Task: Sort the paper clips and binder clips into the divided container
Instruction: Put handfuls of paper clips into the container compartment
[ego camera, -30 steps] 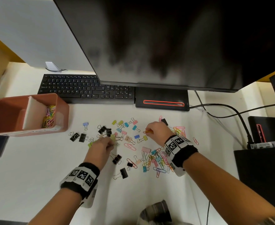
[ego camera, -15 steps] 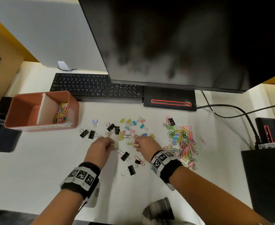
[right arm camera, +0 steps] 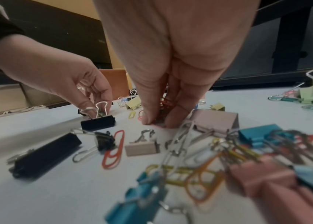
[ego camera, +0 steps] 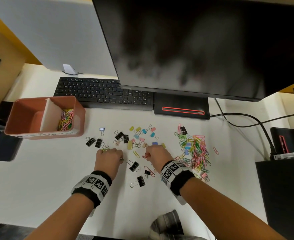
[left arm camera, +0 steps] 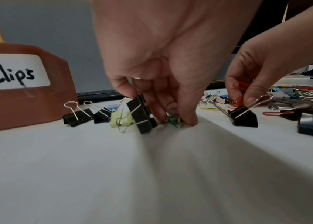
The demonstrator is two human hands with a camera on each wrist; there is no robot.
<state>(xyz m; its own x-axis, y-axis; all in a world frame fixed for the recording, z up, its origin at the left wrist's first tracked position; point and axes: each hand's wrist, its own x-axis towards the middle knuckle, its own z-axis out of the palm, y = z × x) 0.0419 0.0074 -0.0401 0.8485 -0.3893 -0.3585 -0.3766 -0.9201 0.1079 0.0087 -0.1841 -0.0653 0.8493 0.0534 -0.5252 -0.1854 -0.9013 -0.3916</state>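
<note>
The pink divided container [ego camera: 30, 134] stands at the left, with coloured paper clips [ego camera: 66, 120] in its right compartment. Binder clips [ego camera: 135, 135] lie scattered mid-desk, and a heap of paper clips [ego camera: 197, 153] lies to the right. My left hand [ego camera: 109, 155] is fingertips-down on the desk and pinches green and yellow paper clips [left arm camera: 174, 119]. A black binder clip [left arm camera: 142, 115] leans against its fingers. My right hand [ego camera: 154, 153] is close beside it and holds a bunch of red paper clips [left arm camera: 238, 89], fingertips [right arm camera: 147, 119] pressed on the desk.
A black keyboard [ego camera: 104, 92] and a monitor base [ego camera: 181, 106] sit behind the clips, under a big monitor [ego camera: 194, 45]. Cables [ego camera: 246, 122] run to black boxes [ego camera: 285, 187] on the right. Black binder clips [ego camera: 137, 181] lie between my wrists.
My right hand has moved left from the paper clip heap into the middle of the scatter, next to my left hand. The left hand has stayed in place.
</note>
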